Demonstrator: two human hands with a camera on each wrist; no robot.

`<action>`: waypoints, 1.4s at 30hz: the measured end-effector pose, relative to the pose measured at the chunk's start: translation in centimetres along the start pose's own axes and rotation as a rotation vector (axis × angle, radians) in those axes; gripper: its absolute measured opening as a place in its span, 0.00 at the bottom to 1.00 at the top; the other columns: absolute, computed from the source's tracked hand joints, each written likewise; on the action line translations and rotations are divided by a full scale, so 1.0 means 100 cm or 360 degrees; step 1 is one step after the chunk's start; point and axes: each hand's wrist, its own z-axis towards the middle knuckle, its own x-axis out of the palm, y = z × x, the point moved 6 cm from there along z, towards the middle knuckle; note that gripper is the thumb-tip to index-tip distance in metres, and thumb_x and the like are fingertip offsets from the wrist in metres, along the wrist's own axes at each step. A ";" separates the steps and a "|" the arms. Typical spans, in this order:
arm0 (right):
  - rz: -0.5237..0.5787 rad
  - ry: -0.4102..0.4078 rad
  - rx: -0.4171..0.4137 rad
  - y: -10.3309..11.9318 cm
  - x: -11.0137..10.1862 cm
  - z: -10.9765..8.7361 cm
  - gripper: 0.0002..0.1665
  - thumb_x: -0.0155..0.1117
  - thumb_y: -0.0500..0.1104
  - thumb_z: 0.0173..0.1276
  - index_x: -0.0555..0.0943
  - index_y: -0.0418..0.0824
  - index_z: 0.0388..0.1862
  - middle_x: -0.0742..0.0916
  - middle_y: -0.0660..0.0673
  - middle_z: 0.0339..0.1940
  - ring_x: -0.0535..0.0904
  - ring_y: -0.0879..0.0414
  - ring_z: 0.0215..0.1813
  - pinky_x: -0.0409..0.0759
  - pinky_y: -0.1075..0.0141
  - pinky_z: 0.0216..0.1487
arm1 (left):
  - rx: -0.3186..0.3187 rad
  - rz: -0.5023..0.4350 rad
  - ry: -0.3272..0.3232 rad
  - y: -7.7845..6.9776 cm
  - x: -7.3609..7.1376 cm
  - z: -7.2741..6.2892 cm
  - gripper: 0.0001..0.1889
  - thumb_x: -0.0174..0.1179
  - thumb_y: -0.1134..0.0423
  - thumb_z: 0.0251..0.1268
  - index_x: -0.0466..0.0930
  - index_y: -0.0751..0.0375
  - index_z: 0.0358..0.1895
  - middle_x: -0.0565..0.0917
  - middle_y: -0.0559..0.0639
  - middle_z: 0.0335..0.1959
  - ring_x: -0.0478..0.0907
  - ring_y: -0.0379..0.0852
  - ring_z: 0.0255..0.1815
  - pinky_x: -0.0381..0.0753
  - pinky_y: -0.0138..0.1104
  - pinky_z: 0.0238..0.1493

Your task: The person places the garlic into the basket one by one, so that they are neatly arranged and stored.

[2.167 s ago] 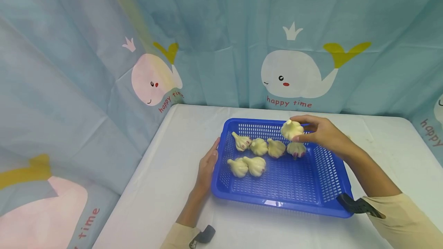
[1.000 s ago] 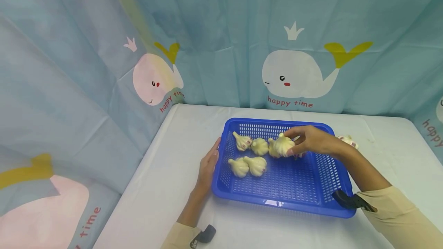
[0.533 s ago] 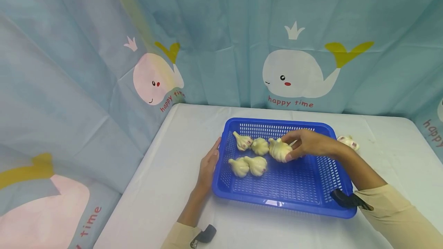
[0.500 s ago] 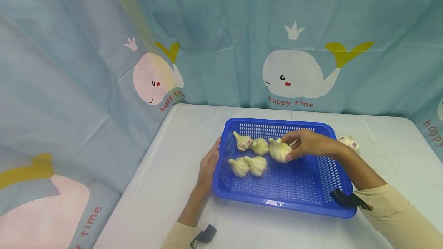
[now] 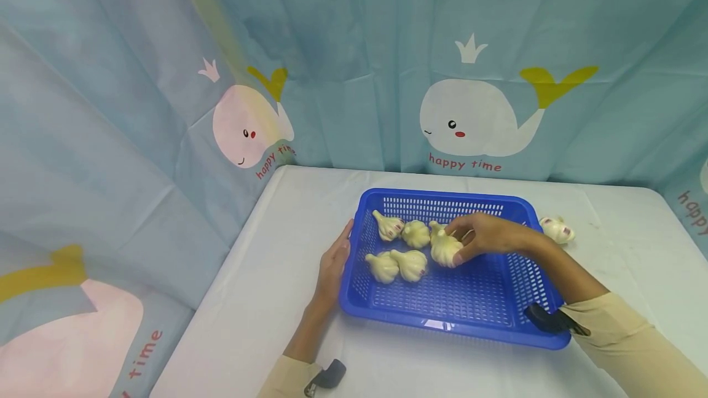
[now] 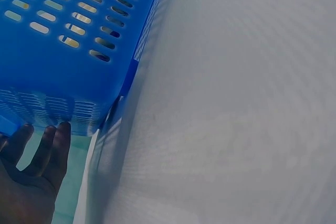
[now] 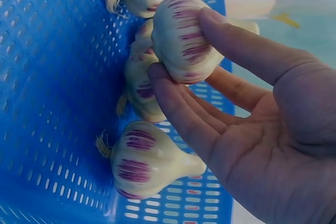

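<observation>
In the head view my right hand point(image 5: 487, 235) pinches a garlic bulb point(image 5: 445, 250) between thumb and fingers, low inside the blue plastic basket point(image 5: 437, 325). Purple streaks mark the held bulb point(image 7: 184, 40) in the right wrist view, where its base faces the camera. Close beside it is another bulb point(image 5: 435, 227), partly covered by it. Two more garlic bulbs, a left one point(image 5: 388, 226) and a middle one point(image 5: 415, 234), continue the back row. A front pair point(image 5: 412, 265) leans together. My left hand point(image 5: 332, 266) rests its extended fingers against the basket's left wall.
One garlic bulb point(image 5: 558, 230) lies outside the basket, on the white tablecloth point(image 5: 265, 300) past its right rim. A blue curtain point(image 5: 354, 121) printed with whales hangs behind the table. The basket's front and right floor point(image 5: 470, 296) shows bare mesh.
My right hand has lowered the garlic bulb from above the basket's back right, leftward and nearer to me. A row bulb is now hidden behind that hand. My left hand stays at the basket wall.
</observation>
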 end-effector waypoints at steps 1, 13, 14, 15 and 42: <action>-0.0008 0.0006 -0.0006 0.000 0.001 0.001 0.38 0.82 0.46 0.62 0.80 0.33 0.68 0.87 0.33 0.60 0.84 0.34 0.62 0.87 0.40 0.62 | 0.0002 0.0001 0.0001 0.000 0.000 0.000 0.28 0.38 0.49 0.89 0.61 0.50 0.84 0.64 0.40 0.83 0.57 0.41 0.86 0.55 0.28 0.84; -0.0005 0.0079 -0.0010 0.001 0.011 0.005 0.38 0.82 0.44 0.60 0.80 0.31 0.67 0.88 0.35 0.56 0.84 0.40 0.59 0.88 0.45 0.61 | 0.0009 0.0000 0.0004 0.000 -0.001 0.000 0.28 0.38 0.49 0.89 0.62 0.50 0.84 0.65 0.41 0.83 0.57 0.42 0.86 0.56 0.32 0.85; -0.0006 0.0081 -0.0015 0.000 0.011 0.005 0.38 0.83 0.44 0.60 0.80 0.31 0.67 0.88 0.35 0.55 0.84 0.41 0.58 0.88 0.45 0.61 | 0.0013 0.0002 0.0001 0.000 -0.001 0.000 0.28 0.39 0.49 0.89 0.62 0.50 0.84 0.65 0.41 0.83 0.57 0.41 0.85 0.56 0.32 0.85; -0.0004 0.0086 -0.0022 0.000 0.012 0.006 0.38 0.82 0.43 0.60 0.80 0.31 0.66 0.88 0.36 0.55 0.84 0.42 0.58 0.88 0.46 0.61 | 0.0012 0.0006 -0.0004 0.000 -0.001 0.000 0.28 0.39 0.49 0.89 0.62 0.49 0.84 0.66 0.40 0.83 0.58 0.41 0.85 0.56 0.32 0.85; -0.0022 0.0184 0.0085 -0.003 0.024 0.007 0.32 0.82 0.42 0.59 0.82 0.35 0.61 0.89 0.41 0.49 0.85 0.49 0.51 0.89 0.52 0.55 | -0.0002 -0.0035 -0.0001 -0.001 -0.001 0.000 0.28 0.39 0.49 0.89 0.62 0.49 0.84 0.65 0.40 0.83 0.57 0.40 0.85 0.55 0.30 0.84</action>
